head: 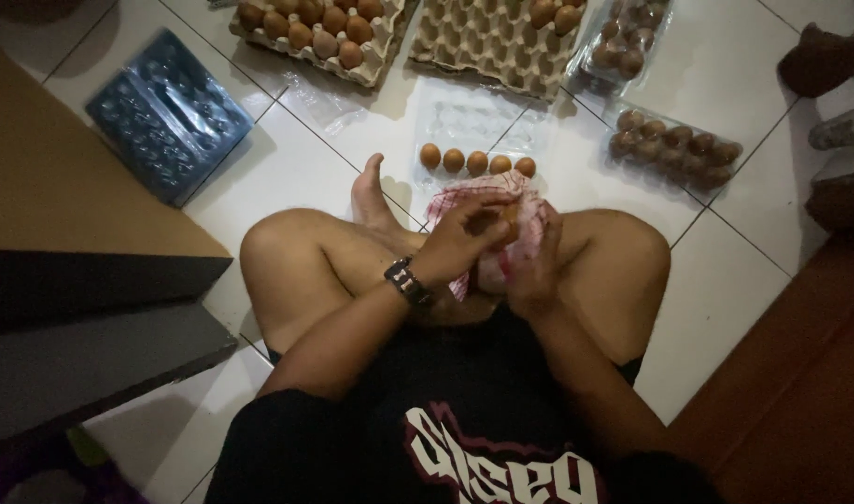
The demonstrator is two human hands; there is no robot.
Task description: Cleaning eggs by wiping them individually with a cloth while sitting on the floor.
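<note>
A small brown oval egg [507, 214] sits between the fingertips above the crossed legs, only partly visible. Around and under it is a red and white checked cotton cloth [525, 210], crumpled and bunched up, which covers most of the egg's lower side.

Ahead of my crossed legs, a row of five eggs [477, 161] lies in a clear tray [464, 121] on the floor [287, 159], blocking a straight reach. Beyond it two cardboard egg trays [487, 42] line the far edge. Packed clear cartons [674, 147] crowd the far right. Bare tile between the blue tray [170, 117] and my foot [371, 191] leaves room. A brown box [63, 205] walls the left.
</note>
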